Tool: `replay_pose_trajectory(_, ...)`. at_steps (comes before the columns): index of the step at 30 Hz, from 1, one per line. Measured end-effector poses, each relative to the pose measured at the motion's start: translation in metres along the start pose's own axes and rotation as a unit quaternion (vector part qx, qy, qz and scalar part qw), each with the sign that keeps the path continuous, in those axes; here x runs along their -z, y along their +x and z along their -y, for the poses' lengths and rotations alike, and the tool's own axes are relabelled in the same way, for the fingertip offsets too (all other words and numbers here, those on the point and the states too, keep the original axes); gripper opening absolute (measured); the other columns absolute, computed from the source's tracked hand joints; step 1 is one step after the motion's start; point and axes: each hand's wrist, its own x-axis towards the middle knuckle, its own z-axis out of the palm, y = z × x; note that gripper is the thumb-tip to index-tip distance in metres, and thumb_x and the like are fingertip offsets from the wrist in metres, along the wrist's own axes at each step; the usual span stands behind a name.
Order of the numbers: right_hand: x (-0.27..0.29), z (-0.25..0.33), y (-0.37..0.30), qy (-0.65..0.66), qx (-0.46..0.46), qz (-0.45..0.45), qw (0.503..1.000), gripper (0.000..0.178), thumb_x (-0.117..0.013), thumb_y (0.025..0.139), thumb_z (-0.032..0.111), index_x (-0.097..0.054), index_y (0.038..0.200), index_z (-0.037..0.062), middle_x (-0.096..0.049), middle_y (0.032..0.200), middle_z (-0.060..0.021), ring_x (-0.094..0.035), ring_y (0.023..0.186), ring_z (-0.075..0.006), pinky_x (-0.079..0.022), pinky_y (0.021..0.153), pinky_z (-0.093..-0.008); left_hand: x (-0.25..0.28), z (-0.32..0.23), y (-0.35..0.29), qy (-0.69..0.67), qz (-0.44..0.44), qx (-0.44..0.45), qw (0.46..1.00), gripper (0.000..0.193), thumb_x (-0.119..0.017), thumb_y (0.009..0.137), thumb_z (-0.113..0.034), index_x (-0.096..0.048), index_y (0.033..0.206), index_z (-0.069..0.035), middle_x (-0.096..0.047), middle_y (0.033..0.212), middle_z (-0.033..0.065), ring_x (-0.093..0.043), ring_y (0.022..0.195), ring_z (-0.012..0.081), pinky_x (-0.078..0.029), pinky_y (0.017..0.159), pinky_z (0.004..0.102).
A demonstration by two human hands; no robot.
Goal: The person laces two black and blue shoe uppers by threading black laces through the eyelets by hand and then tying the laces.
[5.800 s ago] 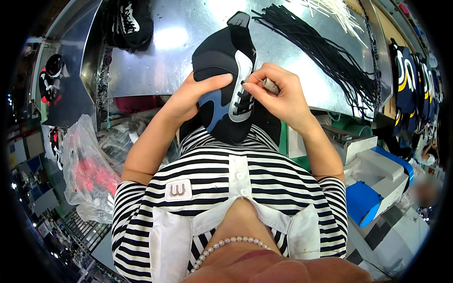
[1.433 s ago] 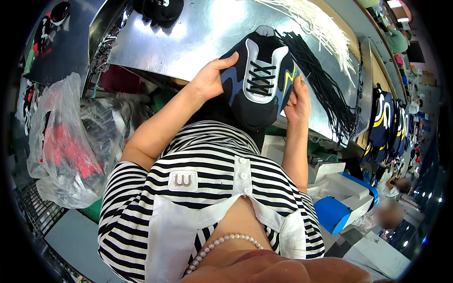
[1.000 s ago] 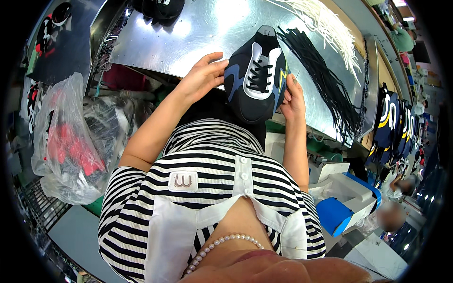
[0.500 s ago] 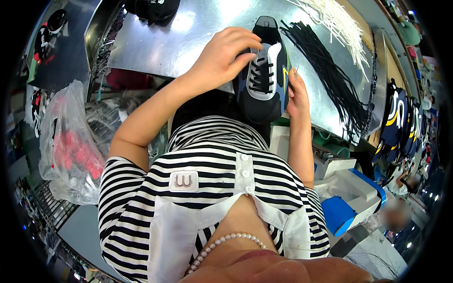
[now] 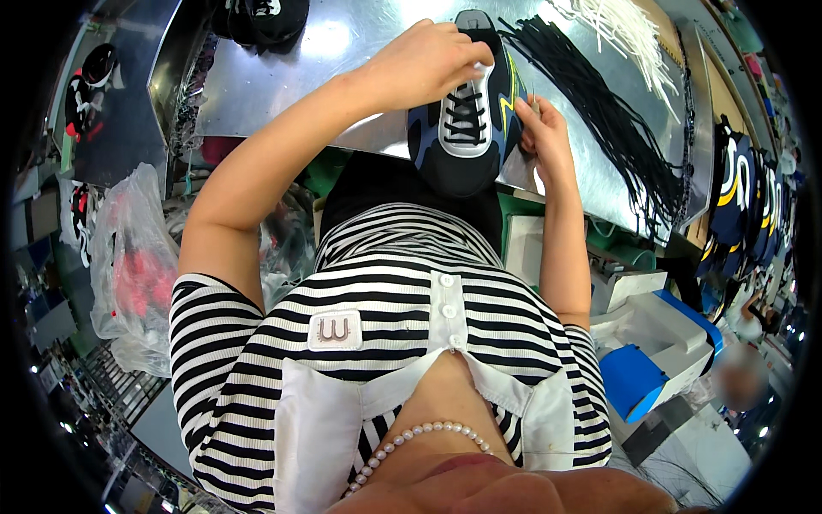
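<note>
A dark blue and black sneaker (image 5: 456, 167) with a grey lace panel and yellow trim rests at the near edge of the metal table, toe toward me. Black laces (image 5: 465, 116) cross its front in several rows. My left hand (image 5: 428, 67) reaches over the shoe's upper end, its fingers curled closed at the tongue; the fingertips are partly hidden. Close against the shoe's right side is my right hand (image 5: 548, 137). Its thumb and fingers pinch a thin, pointed metal tool (image 5: 533, 96), whose tip points up and away.
Bundles of black laces (image 5: 591, 111) and white laces (image 5: 629, 43) lie on the metal table (image 5: 265, 98), right of the shoe. Dark shoe pieces (image 5: 261, 24) sit at the far left. A clear plastic bag (image 5: 128, 274) hangs left; a blue-and-white box (image 5: 655, 351) stands lower right.
The shoe and both hands have shifted slightly up and away in the picture. My left hand has moved from beside the laces to the tongue's top; my right keeps the thin tool.
</note>
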Motion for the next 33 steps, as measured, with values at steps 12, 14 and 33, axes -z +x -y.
replay_pose_trajectory(12, -0.007, 0.004, -0.001, -0.022, 0.022, -0.026, 0.999, 0.036, -0.072, 0.089, 0.024, -0.063, 0.112, -0.0017, -0.046, 0.068, 0.0080, -0.035, 0.054, -0.0012, -0.025, 0.049, -0.0206, -0.003, 0.006, 0.010, -0.143, 0.084, 0.125, 0.978, 0.040, -0.066, 0.090, -0.023, -0.058, 0.126, -0.009, -0.072, 0.087, 0.0081, -0.067, 0.085, 0.0208, -0.051, 0.082, 0.0337)
replay_pose_trajectory(14, -0.007, 0.003, -0.001, -0.030, 0.032, -0.035, 0.998, 0.036, -0.072, 0.089, 0.025, -0.063, 0.112, -0.0014, -0.048, 0.068, 0.0073, -0.037, 0.054, -0.0013, -0.027, 0.049, -0.0202, -0.005, 0.005, 0.010, -0.161, 0.081, 0.142, 0.973, 0.042, -0.067, 0.089, -0.022, -0.057, 0.128, -0.010, -0.072, 0.088, 0.0078, -0.067, 0.086, 0.0189, -0.050, 0.082, 0.0329)
replay_pose_trajectory(33, -0.012, -0.019, 0.015, -0.022, 0.107, -0.059, 0.992, 0.032, -0.075, 0.085, 0.019, -0.064, 0.106, -0.0033, -0.067, 0.087, -0.0057, -0.061, 0.075, -0.0098, -0.049, 0.066, -0.0233, -0.002, -0.014, 0.010, -0.366, 0.129, 0.206, 0.898, 0.074, -0.066, 0.084, -0.005, -0.037, 0.152, -0.017, -0.068, 0.089, 0.0004, -0.055, 0.082, 0.0098, -0.044, 0.087, 0.0277)
